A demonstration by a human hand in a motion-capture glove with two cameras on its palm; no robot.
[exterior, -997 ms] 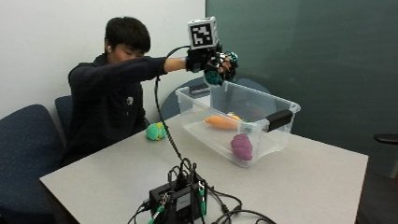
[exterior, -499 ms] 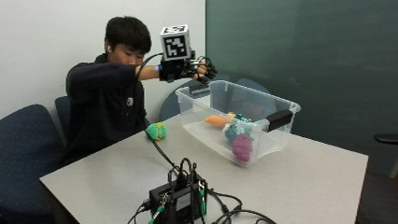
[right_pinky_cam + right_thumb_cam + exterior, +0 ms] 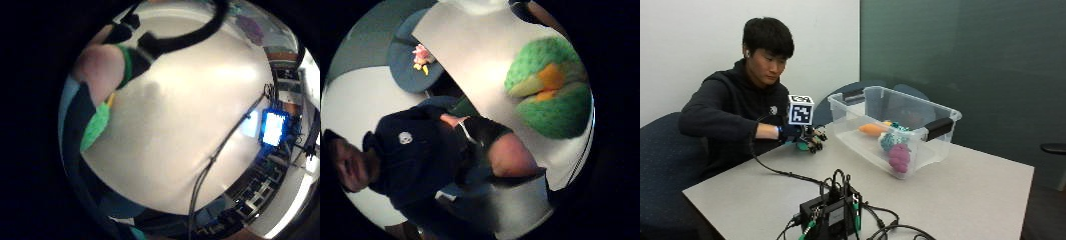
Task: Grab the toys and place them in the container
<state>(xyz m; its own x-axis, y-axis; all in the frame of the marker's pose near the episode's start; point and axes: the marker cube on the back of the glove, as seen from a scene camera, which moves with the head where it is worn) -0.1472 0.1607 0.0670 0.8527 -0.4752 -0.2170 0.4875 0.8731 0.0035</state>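
Observation:
My gloved right hand [image 3: 804,138] hovers low over the table [image 3: 959,200], right above a green plush toy [image 3: 802,146] that it mostly hides in the outside view. The thumb side palm view shows the green toy [image 3: 550,95], with orange markings, lying on the table close under the palm, with no fingers around it. A green edge of the toy [image 3: 95,127] also shows in the little finger side view. The clear plastic container [image 3: 919,103] stands to the right and holds an orange toy [image 3: 873,129], a teal toy [image 3: 893,140] and a purple toy [image 3: 898,156].
A black electronics box [image 3: 833,215] with several cables sits at the table's front edge. A blue chair [image 3: 666,165] stands beside the person. Another blue chair [image 3: 410,70] has a small pink toy [image 3: 421,55] on its seat.
The hand was raised over the container with a teal toy, let it drop inside, then swung back and down to the table over the green toy.

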